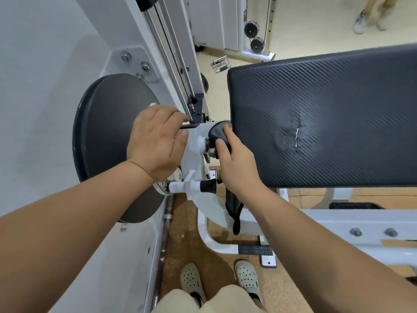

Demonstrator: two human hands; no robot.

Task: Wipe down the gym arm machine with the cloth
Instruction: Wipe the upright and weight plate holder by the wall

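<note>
The white arm machine's pivot bracket (194, 150) sits at centre, between a dark round cam disc (106, 136) on the left and a black textured arm pad (327, 114) on the right. My right hand (237, 163) grips a dark grey cloth (217, 132) and presses it over the metal pivot bolt beside the pad's edge. A tail of the cloth hangs below my wrist. My left hand (155, 141) holds the bracket's upper left side, fingers curled over its top by a black bar.
A white adjustment pin with a black knob (203, 185) juts out below my hands. The weight stack's guide rods and cable (173, 59) rise behind. White frame beams (361, 224) run low right. A metal handle (221, 63) lies on the floor. Another person's legs show top right.
</note>
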